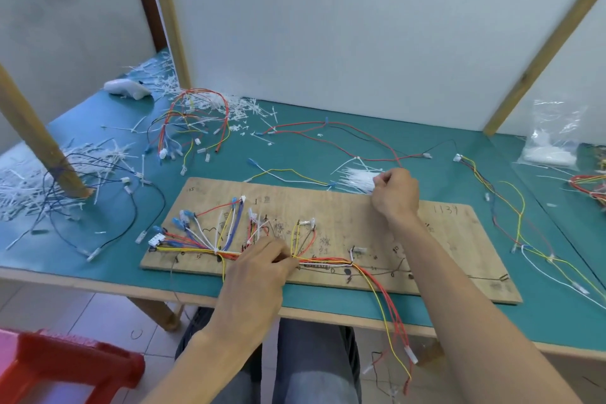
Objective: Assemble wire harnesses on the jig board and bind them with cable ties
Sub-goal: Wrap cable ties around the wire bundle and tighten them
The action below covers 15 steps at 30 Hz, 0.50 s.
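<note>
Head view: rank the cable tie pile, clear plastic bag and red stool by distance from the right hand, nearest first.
1. cable tie pile: just left of the right hand, at its fingertips.
2. clear plastic bag: off to the right and further back.
3. red stool: far left, down at floor level.

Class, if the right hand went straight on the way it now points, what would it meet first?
The pile of white cable ties just ahead of the right hand; it may already be touching them.
</note>
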### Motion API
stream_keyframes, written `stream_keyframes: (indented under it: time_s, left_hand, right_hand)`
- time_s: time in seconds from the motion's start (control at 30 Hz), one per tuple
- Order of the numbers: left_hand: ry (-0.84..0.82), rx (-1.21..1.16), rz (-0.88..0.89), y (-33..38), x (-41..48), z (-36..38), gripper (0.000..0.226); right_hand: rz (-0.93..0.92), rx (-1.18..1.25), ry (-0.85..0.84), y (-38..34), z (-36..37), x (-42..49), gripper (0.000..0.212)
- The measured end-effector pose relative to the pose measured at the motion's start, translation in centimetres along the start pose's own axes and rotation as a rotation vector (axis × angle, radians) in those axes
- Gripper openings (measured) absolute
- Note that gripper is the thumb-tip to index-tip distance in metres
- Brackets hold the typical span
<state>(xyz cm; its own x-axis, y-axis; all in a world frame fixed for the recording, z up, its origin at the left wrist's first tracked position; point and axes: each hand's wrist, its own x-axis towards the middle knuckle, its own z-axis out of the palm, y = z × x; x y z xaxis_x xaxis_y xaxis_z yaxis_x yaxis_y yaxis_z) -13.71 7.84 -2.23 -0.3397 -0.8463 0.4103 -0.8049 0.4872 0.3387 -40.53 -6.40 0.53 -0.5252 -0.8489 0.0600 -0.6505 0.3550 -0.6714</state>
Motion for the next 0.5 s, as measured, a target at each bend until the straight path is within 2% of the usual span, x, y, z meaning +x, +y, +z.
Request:
stream_keyframes:
  time_s: [0.1, 0.2, 0.33, 0.5]
  left_hand:
    - [0.003, -0.006, 0.003, 0.0, -0.1, 0.0, 0.035]
    - [0.012, -0.021, 0.005, 0.2, 0.1, -0.3, 0.035]
    - [0.043, -0.096, -0.024, 0.6, 0.0, -0.7, 0.022]
    - [0.086, -0.215, -0.16, 0.9, -0.3, -1.4, 0.002]
  right_hand:
    - [-0.067, 0.14, 0.009, -0.5, -0.4, -0.5, 0.016]
    - [-0.15, 0.273, -0.005, -1.8, -0.7, -2.3, 0.016]
    - [-0.164, 0.481, -0.1, -2.9, -0.9, -6.0, 0.009]
    - [-0.185, 0.671, -0.326, -3.2, -0.9, -11.7, 0.005]
